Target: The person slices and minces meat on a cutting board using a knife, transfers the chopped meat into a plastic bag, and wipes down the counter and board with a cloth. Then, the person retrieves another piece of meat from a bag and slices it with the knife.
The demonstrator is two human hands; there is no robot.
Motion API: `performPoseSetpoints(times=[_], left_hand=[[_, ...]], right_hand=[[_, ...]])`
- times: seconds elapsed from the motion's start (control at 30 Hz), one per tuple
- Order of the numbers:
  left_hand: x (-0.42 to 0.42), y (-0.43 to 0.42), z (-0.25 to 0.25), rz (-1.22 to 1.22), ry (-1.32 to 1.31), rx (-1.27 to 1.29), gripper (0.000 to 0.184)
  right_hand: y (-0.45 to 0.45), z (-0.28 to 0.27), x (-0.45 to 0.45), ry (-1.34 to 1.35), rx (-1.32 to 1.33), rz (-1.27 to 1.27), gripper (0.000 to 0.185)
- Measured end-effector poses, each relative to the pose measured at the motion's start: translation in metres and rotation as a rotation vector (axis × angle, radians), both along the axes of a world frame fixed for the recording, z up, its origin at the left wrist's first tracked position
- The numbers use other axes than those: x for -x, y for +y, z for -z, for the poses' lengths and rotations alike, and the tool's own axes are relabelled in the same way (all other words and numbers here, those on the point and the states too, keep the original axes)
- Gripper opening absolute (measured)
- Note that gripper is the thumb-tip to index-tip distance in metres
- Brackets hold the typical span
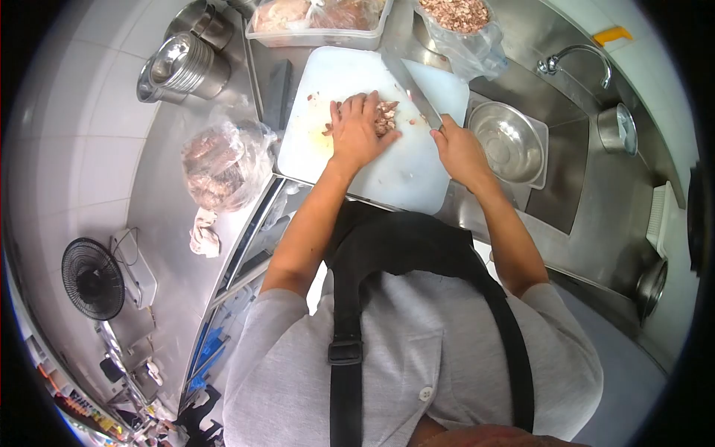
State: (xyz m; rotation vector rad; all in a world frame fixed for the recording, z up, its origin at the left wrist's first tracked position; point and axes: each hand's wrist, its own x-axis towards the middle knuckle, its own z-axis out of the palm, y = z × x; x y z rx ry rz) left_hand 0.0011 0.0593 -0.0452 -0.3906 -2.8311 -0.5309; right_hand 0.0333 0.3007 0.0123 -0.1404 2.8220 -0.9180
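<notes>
The small heap of reddish-brown and pale chopped meat pieces (386, 118) lay on the white rectangular plastic cutting board (402, 175), partly under the left hand (357, 132), whose fingers were slightly parted and pointed away from the body, with the thumb out to the right. The right hand (460, 153), farther from the heap, had its fingers wrapped around the handle of a long silver metal knife (411, 88). Its blade slanted away and leftward toward the board's far edge, to the right of the heap and apart from it.
</notes>
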Motion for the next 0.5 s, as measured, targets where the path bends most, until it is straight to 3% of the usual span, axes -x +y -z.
performPoseSetpoints(times=[0.07,0.17,0.33,0.43,0.5], left_hand=[[0.006,-0.001,0.014,-0.024,-0.048,-0.034,0.1],[0.006,0.005,0.017,-0.097,-0.041,-0.019,0.095],[-0.013,0.021,-0.017,-0.187,-0.081,0.119,0.096],[-0.008,0.01,-0.02,-0.07,0.117,0.138,0.1],[0.001,0.003,-0.005,0.036,0.134,0.043,0.085]], right_hand=[[-0.005,-0.014,-0.007,0.021,0.032,0.048,0.036],[0.0,0.022,-0.005,-0.057,-0.044,0.038,0.039],[-0.004,-0.009,-0.011,0.018,0.066,0.016,0.031],[-0.018,-0.009,-0.015,-0.057,0.039,0.006,0.03],[-0.019,-0.002,-0.013,-0.068,0.02,-0.014,0.029]])
